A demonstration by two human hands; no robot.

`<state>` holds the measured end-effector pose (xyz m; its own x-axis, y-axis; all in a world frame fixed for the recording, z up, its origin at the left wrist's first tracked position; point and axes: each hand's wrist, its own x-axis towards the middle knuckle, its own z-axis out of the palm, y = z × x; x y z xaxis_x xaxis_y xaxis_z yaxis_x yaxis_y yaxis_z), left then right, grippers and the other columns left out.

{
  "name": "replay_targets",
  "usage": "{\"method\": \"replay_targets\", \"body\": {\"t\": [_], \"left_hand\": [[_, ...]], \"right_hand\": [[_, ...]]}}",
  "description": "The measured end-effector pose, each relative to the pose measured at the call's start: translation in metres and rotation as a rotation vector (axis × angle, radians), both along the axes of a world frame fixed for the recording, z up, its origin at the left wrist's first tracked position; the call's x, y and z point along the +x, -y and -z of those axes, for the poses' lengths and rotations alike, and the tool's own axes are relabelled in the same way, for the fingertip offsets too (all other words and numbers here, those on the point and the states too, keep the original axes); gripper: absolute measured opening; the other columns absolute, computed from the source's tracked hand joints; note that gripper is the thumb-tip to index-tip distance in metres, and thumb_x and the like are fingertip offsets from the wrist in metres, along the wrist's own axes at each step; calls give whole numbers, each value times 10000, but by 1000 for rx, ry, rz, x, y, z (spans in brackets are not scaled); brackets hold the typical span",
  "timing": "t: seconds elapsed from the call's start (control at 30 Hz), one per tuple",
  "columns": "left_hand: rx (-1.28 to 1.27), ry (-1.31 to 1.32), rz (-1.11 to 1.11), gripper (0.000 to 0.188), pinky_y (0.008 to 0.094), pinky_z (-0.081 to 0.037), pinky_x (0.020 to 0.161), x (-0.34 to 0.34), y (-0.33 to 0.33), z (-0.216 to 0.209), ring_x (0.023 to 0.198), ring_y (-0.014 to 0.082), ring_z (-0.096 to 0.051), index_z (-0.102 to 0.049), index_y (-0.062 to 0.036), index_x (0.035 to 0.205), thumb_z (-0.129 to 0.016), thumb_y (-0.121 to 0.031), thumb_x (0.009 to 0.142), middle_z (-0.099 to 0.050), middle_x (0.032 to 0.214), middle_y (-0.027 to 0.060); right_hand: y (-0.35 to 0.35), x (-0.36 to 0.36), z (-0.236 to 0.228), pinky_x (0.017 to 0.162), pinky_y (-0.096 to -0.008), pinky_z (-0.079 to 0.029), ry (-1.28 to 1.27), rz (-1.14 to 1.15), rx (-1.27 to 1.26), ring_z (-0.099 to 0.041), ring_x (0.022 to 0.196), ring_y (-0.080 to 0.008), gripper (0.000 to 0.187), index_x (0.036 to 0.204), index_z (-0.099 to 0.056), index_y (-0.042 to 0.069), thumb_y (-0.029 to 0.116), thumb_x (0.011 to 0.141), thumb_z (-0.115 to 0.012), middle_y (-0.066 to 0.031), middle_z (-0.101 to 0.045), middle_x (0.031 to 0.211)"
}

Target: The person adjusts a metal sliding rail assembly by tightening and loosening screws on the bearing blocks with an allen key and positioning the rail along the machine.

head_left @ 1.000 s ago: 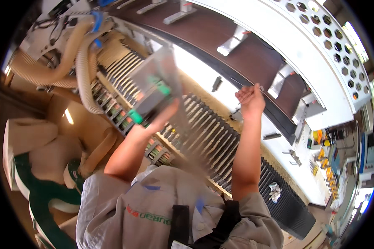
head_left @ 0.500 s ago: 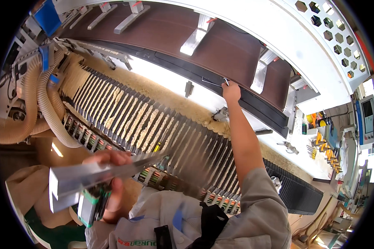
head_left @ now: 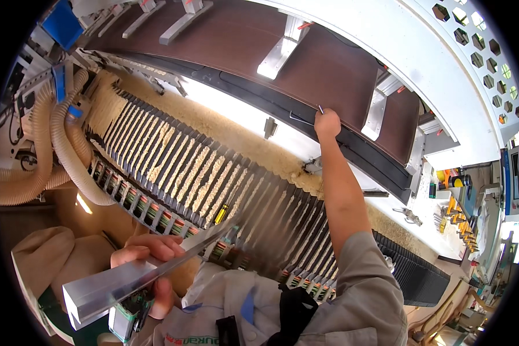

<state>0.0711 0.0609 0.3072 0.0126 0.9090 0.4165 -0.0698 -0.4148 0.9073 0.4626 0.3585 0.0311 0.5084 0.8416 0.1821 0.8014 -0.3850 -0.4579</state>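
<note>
My left hand (head_left: 150, 251) is closed around a silver metal bar (head_left: 112, 285) at the lower left. Under the bar, partly hidden, is a slide block (head_left: 124, 317) with green and black parts. The bar's far end is smeared and runs over the ribbed black cover. Farther off, my right hand (head_left: 327, 124) is closed on a thin bent rod, which looks like a hex key (head_left: 301, 119). It rests at the black rail (head_left: 254, 95) along the brown panel's edge. A short metal tip pokes out above its fingers.
Silver arms (head_left: 279, 55) lie across the brown panel (head_left: 230, 46). Below it runs a ribbed black cover (head_left: 173, 167) with sawdust between its folds and a yellow tool (head_left: 221, 214) on it. Beige hoses (head_left: 63, 150) hang at left. Orange-handled tools (head_left: 458, 216) stand at right.
The bar in my left hand has turned and dropped a little, its slide block now lower and more hidden. My right hand stays at the rail with the rod. The whole view has shifted slightly.
</note>
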Motion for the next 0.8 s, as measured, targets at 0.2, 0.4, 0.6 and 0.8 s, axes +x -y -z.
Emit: {"method": "replay_targets", "body": {"t": [0.2,0.4,0.6,0.8], "left_hand": [[36,10,39,581,475,-485,901,5,3,-1,929,274,-608,-409,-60,1259,-750,-190,806,-567,1018,153],[10,36,30,547,478,-477,912,9,9,-5,934,273,-607,-426,-59,1251,-748,-173,824,-565,1043,161],[17,9,18,579,478,-483,896,3,8,-1,922,268,-608,-412,-62,1261,-755,-214,821,-555,1042,153],[25,-3,7,618,477,-489,884,-3,4,4,912,261,-610,-389,-83,1288,-760,-246,822,-551,1027,136]], "right_hand": [[3,-15,2,751,-463,-515,-29,104,42,-654,863,-375,263,828,-711,37,294,806,-658,-178,-690,893],[-2,-13,9,720,-467,-520,10,127,71,-656,822,-369,216,833,-716,51,247,801,-634,-175,-688,874],[12,8,-18,766,-452,-524,-97,117,-53,-659,893,-362,221,910,-736,104,238,785,-612,-150,-698,937],[19,9,-16,784,-447,-521,70,-186,0,-652,911,-353,243,997,-720,133,250,810,-619,-131,-694,970]]}}
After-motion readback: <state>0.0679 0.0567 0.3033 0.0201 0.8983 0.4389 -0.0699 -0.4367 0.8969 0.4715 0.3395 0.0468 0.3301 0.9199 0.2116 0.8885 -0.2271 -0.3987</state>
